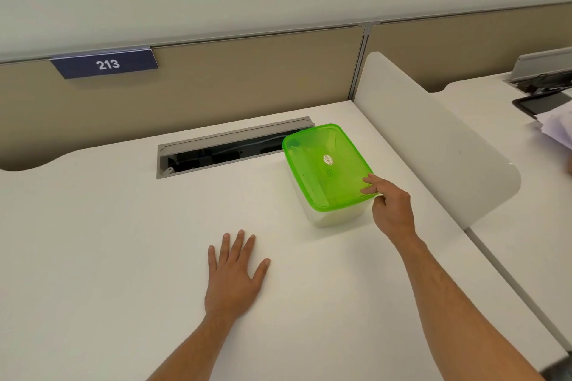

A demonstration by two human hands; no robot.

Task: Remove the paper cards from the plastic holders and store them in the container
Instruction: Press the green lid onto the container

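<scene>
— Where's the container [328, 173]?
— Far right of the surface [123, 226], green lid [322, 164] on. The right hand [393, 210] pinches the lid's near corner: a narrow grip.
— And the left hand [235, 275]?
— Flat, fingers spread, holding nothing.
— Progress?
— Barely started, I'd judge. The 213 card [105, 64] sits in its plastic holder [100, 54] on the partition [216, 80]; nothing visibly stored.

One head view looks forward and steeply down from close above the desk [123, 241], partition [216, 86] across the upper frame, forearms entering from the bottom
</scene>
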